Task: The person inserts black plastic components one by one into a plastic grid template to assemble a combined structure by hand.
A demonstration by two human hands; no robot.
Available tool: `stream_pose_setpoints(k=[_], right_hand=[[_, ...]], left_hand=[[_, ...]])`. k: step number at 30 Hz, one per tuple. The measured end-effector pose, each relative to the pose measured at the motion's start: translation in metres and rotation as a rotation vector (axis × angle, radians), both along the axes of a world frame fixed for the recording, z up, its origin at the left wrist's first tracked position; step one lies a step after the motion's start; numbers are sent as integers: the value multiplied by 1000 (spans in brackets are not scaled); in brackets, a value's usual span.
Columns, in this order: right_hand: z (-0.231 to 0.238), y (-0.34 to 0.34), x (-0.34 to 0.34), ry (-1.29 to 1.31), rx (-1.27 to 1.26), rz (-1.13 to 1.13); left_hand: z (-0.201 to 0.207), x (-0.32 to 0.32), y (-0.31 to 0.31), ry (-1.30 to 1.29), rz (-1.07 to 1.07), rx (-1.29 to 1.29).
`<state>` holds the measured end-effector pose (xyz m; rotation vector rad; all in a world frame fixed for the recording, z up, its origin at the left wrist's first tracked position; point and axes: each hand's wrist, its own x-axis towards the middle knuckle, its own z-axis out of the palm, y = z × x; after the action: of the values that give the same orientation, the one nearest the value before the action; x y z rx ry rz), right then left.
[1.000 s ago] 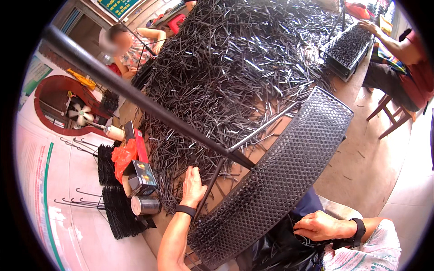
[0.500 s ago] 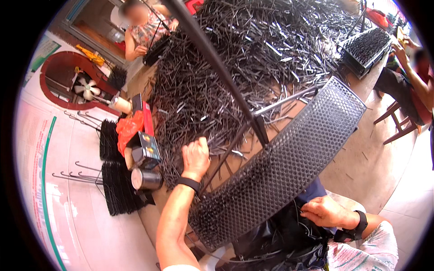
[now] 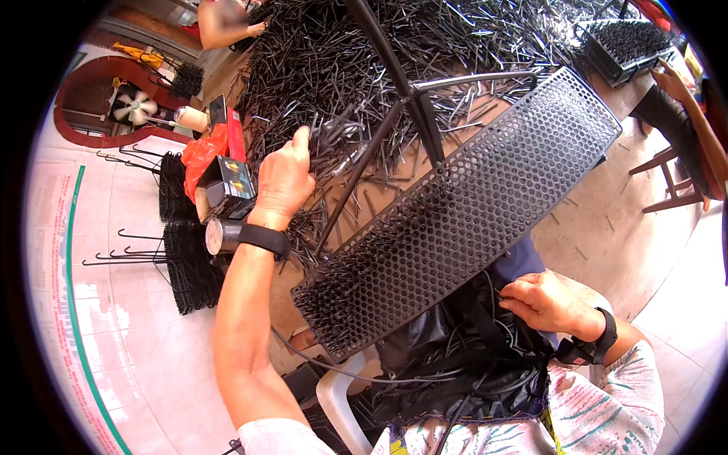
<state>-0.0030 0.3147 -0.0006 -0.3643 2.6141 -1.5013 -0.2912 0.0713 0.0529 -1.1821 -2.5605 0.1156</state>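
A big heap of thin dark metal pins [image 3: 379, 68] covers the table. My left hand [image 3: 284, 178] reaches into its near edge with the fingers closed around a bunch of pins. A long black perforated tray [image 3: 485, 205], partly filled with standing pins at its near end, leans against the table edge in front of me. My right hand [image 3: 542, 303] rests in my lap on a black plastic bag [image 3: 447, 371], fingers curled on its folds beside the tray's lower side. Both wrists wear black bands.
A dark pole [image 3: 394, 68] with metal struts rises from the table. Small boxes, a can and a red bag [image 3: 220, 174] sit at the left edge. Pin-filled racks [image 3: 186, 258] lie on the tiled floor. Other people work at the far side and right, by another tray [image 3: 629, 42].
My left hand has moved up from the table edge into the pin heap and closed on pins. The view has shifted, bringing the tray and the pole closer.
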Motion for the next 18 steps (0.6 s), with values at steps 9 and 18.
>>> stream_pose_setpoints(k=[9,18], right_hand=[[4,-1,0,25,-2,-3],[0,-1,-1,-5,4,13]], left_hand=[[-29,-4,-8,-38,225,-245],[-30,-27,-37,-601,518,565]])
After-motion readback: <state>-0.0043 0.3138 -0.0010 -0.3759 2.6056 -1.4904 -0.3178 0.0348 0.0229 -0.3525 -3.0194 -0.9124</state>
